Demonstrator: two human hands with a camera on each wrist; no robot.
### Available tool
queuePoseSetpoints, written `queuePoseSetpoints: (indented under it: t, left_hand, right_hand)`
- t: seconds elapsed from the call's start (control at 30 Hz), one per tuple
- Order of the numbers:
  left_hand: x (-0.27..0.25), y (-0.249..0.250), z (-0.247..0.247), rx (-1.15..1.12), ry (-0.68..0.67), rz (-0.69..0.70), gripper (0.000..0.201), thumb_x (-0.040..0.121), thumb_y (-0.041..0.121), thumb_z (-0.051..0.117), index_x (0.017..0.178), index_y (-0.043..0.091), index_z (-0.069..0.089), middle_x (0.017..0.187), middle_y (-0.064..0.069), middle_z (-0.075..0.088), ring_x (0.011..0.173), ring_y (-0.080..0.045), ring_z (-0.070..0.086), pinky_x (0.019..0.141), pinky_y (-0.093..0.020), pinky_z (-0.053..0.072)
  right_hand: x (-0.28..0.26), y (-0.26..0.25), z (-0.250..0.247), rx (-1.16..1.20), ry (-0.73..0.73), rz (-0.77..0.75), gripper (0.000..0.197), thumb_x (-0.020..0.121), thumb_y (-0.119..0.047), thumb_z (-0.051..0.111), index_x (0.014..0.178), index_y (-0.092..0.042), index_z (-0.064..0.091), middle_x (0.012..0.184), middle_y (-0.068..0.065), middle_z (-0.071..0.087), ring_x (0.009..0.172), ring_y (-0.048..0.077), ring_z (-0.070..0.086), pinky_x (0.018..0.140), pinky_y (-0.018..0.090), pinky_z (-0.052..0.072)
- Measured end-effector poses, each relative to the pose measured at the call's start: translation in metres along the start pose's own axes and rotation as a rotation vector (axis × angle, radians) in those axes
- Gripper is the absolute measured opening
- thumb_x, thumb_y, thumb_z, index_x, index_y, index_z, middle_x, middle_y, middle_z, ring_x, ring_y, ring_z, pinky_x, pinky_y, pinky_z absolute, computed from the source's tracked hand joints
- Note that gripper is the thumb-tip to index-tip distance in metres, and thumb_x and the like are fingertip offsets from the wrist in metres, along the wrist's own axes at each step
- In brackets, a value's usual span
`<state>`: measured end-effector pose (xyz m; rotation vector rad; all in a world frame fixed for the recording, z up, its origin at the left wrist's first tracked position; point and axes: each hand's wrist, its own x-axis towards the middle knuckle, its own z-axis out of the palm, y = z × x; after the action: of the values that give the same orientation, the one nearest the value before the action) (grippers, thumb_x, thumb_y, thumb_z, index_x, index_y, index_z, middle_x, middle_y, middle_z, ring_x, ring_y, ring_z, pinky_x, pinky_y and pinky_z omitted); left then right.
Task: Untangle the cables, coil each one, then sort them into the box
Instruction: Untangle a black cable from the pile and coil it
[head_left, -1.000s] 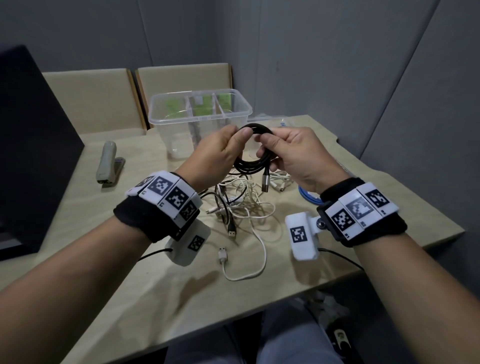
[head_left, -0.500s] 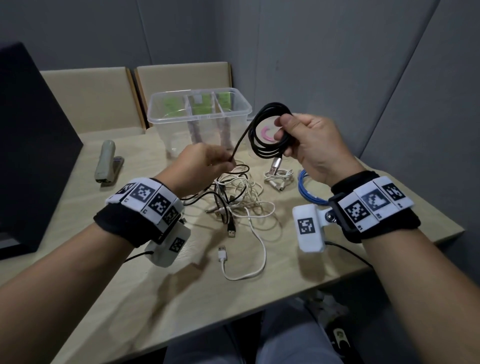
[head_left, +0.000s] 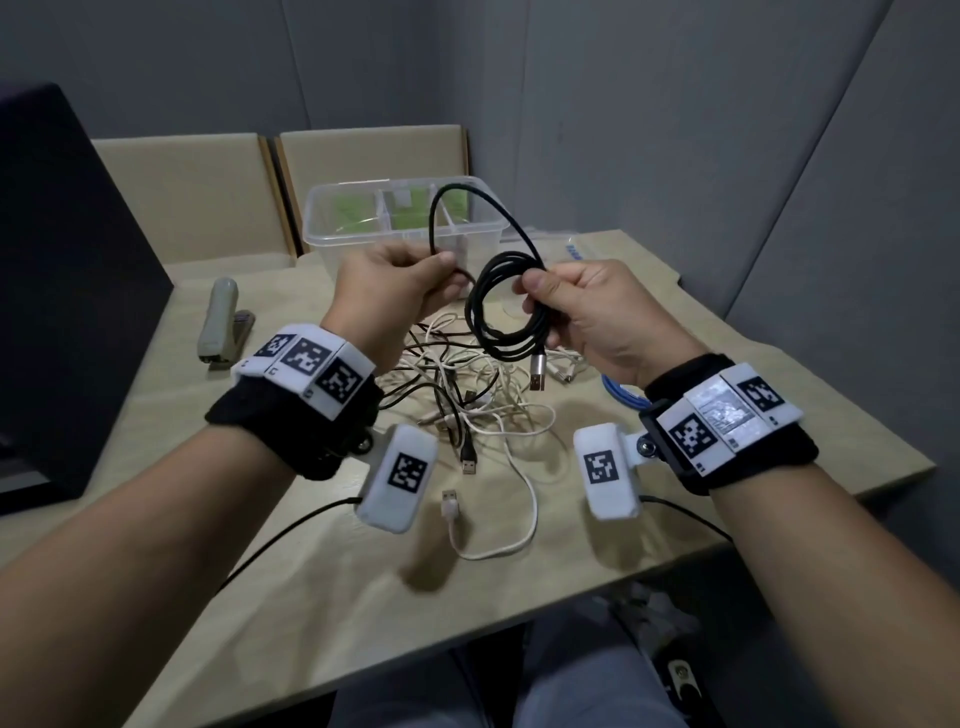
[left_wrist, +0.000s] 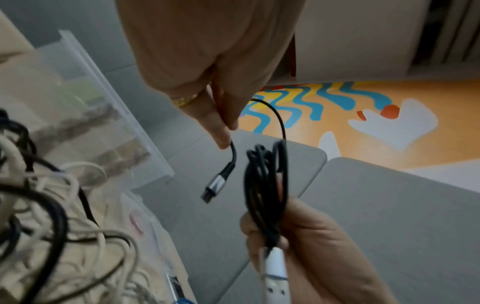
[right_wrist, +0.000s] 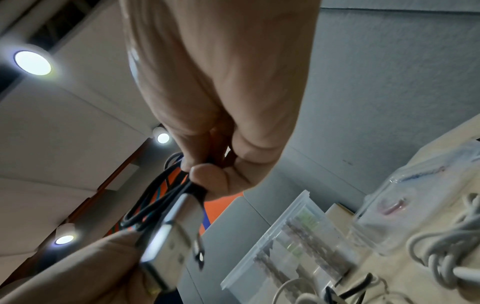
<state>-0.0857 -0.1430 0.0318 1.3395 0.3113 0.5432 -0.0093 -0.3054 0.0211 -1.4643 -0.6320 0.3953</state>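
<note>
- Since half a second ago the left hand (head_left: 400, 283) has risen from near the cable pile (head_left: 467, 400) to the level of the right hand (head_left: 597, 312), drawing the loose tail of the black USB cable (head_left: 498, 312) up into a tall arc in front of the clear divided box (head_left: 395, 218).
- The step in hand is coiling this one cable; the untangled rest lies on the surface (head_left: 727, 374) below.
- Left grip: thumb and fingers pinch the tail just short of its small plug (left_wrist: 214, 186). Right grip: thumb and fingers clamp the finished coil at its right side.
- The coil hangs upright above the pile, its long axis roughly vertical, and its metal USB-A plug (head_left: 537, 371) points down.
- Next, I judge, the tail must be laid onto the coil as one last turn, then the bundle dropped into a box compartment.
</note>
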Motion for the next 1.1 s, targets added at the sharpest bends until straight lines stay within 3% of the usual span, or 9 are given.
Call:
queuePoseSetpoints:
  t: [0.2, 0.3, 0.37, 0.47, 0.6, 0.7, 0.83, 1.0, 1.1]
  left_hand:
    - [-0.005, -0.001, 0.010, -0.271, -0.097, -0.158, 0.015, 0.093, 0.003, 0.051, 0.078, 0.003, 0.052, 0.063, -0.007, 0.069, 0.057, -0.009, 0.067, 0.054, -0.015, 0.054]
    - [-0.012, -0.003, 0.014, -0.224, -0.183, -0.225, 0.015, 0.096, 0.010, 0.049, 0.081, 0.010, 0.049, 0.068, -0.008, 0.070, 0.060, -0.015, 0.070, 0.057, -0.026, 0.058]
    - [-0.016, -0.003, 0.017, -0.172, -0.267, -0.271, 0.017, 0.098, 0.022, 0.045, 0.088, 0.012, 0.053, 0.074, -0.005, 0.072, 0.069, -0.014, 0.071, 0.063, -0.028, 0.057]
    - [-0.018, -0.002, 0.017, -0.048, -0.406, -0.280, 0.036, 0.090, 0.047, 0.046, 0.088, 0.016, 0.064, 0.078, 0.001, 0.067, 0.080, -0.010, 0.066, 0.073, -0.027, 0.054]
    - [-0.021, -0.001, 0.015, 0.084, -0.525, -0.261, 0.019, 0.075, 0.031, 0.063, 0.088, 0.017, 0.061, 0.077, 0.006, 0.063, 0.077, -0.006, 0.061, 0.077, -0.023, 0.044]
    - [-0.021, -0.001, 0.014, 0.185, -0.562, -0.265, 0.012, 0.072, 0.026, 0.067, 0.077, 0.023, 0.056, 0.074, 0.007, 0.059, 0.076, -0.007, 0.054, 0.070, -0.027, 0.034]
    - [-0.019, -0.009, 0.016, 0.200, -0.486, -0.196, 0.036, 0.084, 0.007, 0.064, 0.066, 0.021, 0.037, 0.064, 0.005, 0.049, 0.073, -0.013, 0.048, 0.063, -0.027, 0.031]
    - [-0.019, -0.011, 0.023, 0.034, -0.370, -0.090, 0.008, 0.098, 0.007, 0.042, 0.098, 0.015, 0.044, 0.084, -0.005, 0.061, 0.077, -0.014, 0.061, 0.065, -0.026, 0.043]
    - [-0.018, -0.012, 0.021, 0.014, -0.386, -0.054, 0.016, 0.101, 0.010, 0.033, 0.104, 0.017, 0.047, 0.097, -0.008, 0.062, 0.081, -0.014, 0.062, 0.074, -0.026, 0.048]
  right_hand:
    - [0.001, 0.003, -0.001, 0.002, -0.002, 0.004, 0.015, 0.094, -0.009, 0.054, 0.088, -0.005, 0.067, 0.076, 0.007, 0.065, 0.063, 0.019, 0.051, 0.043, 0.017, 0.037]
    - [0.002, 0.004, -0.002, -0.057, -0.001, -0.023, 0.015, 0.094, -0.010, 0.055, 0.090, -0.006, 0.068, 0.081, 0.013, 0.068, 0.064, 0.020, 0.053, 0.044, 0.018, 0.036]
    - [0.003, 0.005, -0.001, -0.093, -0.001, -0.057, 0.015, 0.094, -0.010, 0.055, 0.089, -0.008, 0.069, 0.082, 0.018, 0.067, 0.066, 0.023, 0.051, 0.044, 0.019, 0.035]
    - [0.004, 0.004, -0.001, -0.121, 0.058, -0.097, 0.017, 0.094, -0.009, 0.056, 0.081, -0.009, 0.068, 0.072, 0.011, 0.062, 0.062, 0.021, 0.048, 0.045, 0.022, 0.035]
    - [0.004, 0.002, -0.003, -0.165, 0.079, -0.120, 0.016, 0.093, -0.009, 0.057, 0.082, -0.004, 0.068, 0.072, 0.014, 0.064, 0.063, 0.024, 0.054, 0.047, 0.023, 0.038]
    - [0.005, 0.002, -0.004, -0.158, 0.109, -0.122, 0.016, 0.092, -0.009, 0.059, 0.080, -0.004, 0.068, 0.065, 0.006, 0.063, 0.059, 0.020, 0.051, 0.047, 0.023, 0.040]
    - [0.006, 0.002, -0.004, -0.154, 0.108, -0.119, 0.014, 0.092, -0.009, 0.059, 0.081, -0.005, 0.067, 0.068, 0.008, 0.063, 0.053, 0.015, 0.049, 0.046, 0.021, 0.040]
    - [0.007, 0.003, -0.008, -0.161, 0.135, -0.128, 0.018, 0.093, -0.008, 0.058, 0.079, -0.002, 0.066, 0.068, 0.008, 0.061, 0.045, 0.006, 0.048, 0.044, 0.018, 0.039]
    - [0.007, 0.002, -0.013, -0.166, 0.154, -0.124, 0.020, 0.093, -0.008, 0.057, 0.088, 0.009, 0.066, 0.068, 0.008, 0.060, 0.045, 0.006, 0.048, 0.044, 0.017, 0.039]
